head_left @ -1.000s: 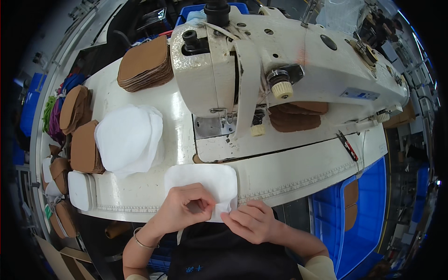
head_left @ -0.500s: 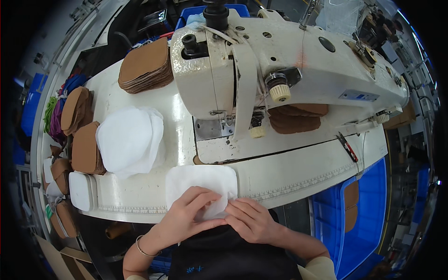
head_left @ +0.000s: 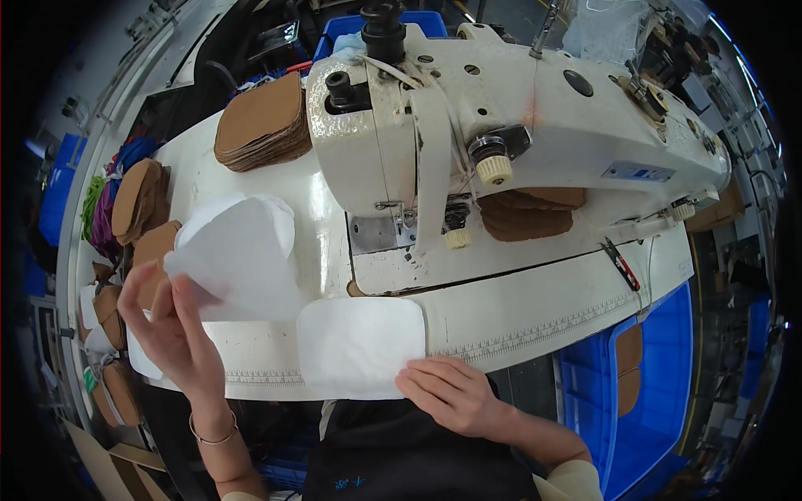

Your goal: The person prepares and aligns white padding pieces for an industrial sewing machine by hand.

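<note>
My left hand (head_left: 171, 334) is raised at the left and pinches a thin white fabric sheet (head_left: 238, 263), lifted off the table and held over the white stack behind it. My right hand (head_left: 451, 392) lies flat at the table's near edge, fingertips on the lower right corner of a white rounded fabric piece (head_left: 361, 344) lying on the white table (head_left: 535, 317). The cream sewing machine (head_left: 501, 142) stands behind both hands.
A stack of brown cut pieces (head_left: 263, 125) sits at the back left, and another brown stack (head_left: 530, 213) lies under the machine arm. More brown pieces (head_left: 138, 196) pile at the far left. A blue bin (head_left: 643, 392) holding brown pieces stands at the right.
My left hand left the white piece at the near edge, moved up and to the left, and now holds a separate white sheet lifted in the air. My right hand stayed on the piece.
</note>
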Motion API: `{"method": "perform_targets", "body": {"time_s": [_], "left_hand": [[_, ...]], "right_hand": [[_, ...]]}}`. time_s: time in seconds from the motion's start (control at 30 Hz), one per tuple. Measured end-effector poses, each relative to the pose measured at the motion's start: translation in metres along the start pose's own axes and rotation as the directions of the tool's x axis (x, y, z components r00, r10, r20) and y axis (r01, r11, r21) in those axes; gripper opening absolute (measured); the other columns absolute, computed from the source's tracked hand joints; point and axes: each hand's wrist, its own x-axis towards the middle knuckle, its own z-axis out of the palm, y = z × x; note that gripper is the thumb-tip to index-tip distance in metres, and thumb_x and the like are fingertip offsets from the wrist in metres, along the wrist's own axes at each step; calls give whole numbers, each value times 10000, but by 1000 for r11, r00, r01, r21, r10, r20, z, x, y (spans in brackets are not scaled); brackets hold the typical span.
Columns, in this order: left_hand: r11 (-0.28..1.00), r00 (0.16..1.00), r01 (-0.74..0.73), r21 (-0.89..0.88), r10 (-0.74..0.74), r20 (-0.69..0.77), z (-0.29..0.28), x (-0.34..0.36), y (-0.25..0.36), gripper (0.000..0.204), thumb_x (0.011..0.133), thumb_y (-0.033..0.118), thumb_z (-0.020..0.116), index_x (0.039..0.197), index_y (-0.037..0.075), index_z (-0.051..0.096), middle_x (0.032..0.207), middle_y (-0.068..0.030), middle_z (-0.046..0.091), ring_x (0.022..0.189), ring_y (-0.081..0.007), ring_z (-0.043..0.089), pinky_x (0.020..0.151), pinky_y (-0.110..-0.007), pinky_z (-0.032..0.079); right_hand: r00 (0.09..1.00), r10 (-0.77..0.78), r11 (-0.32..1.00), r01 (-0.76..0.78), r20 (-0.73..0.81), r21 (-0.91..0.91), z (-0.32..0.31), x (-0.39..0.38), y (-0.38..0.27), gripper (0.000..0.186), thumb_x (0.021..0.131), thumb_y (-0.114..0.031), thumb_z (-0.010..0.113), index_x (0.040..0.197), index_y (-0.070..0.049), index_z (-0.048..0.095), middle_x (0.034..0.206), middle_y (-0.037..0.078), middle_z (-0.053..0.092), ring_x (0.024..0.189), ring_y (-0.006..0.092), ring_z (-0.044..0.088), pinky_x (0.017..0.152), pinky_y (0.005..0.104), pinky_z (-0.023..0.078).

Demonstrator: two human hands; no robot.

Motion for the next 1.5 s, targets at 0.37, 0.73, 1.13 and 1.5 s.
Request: {"method": "perform_targets", "body": {"time_s": [0.37, 0.73, 1.13, 1.5], "left_hand": [[865, 486, -500, -43, 321, 813, 39, -83, -7, 215, 723, 53, 718, 908, 13, 616, 904, -110, 565, 739, -257, 558, 623, -328, 491], [994, 958, 104, -24, -94, 272, 1, -1, 1, 86, 883, 19, 609, 958, 1, 573, 845, -18, 591, 808, -61, 558, 667, -205, 443], [788, 397, -615, -30, 342, 851, 23, -68, -3, 384, 627, -104, 603, 969, 64, 651, 1073, -151, 544, 708, -206, 568, 567, -269, 497], [979, 488, -196, -59, 149, 860, 31, -74, -6, 229, 724, 52, 736, 936, 47, 649, 979, -122, 558, 809, -264, 573, 655, -340, 495]], "right_hand": [[978, 179, 969, -155, -110, 192, 11, 9, 2, 291, 697, 16, 659, 980, 36, 592, 932, 96, 618, 805, 232, 598, 674, 327, 478], [978, 30, 981, -68, -204, -182, 5, 1, -5, 279, 725, -31, 674, 997, -34, 615, 1022, 79, 608, 928, 176, 572, 785, 331, 458], [925, -127, 964, 201, 359, -177, -23, 18, -3, 240, 682, -87, 597, 895, 22, 601, 959, 90, 578, 892, 208, 553, 834, 324, 458], [972, 147, 915, -205, 186, 348, -7, 23, 19, 206, 687, -13, 673, 829, -44, 527, 847, 68, 528, 779, 234, 530, 682, 319, 469]]}}
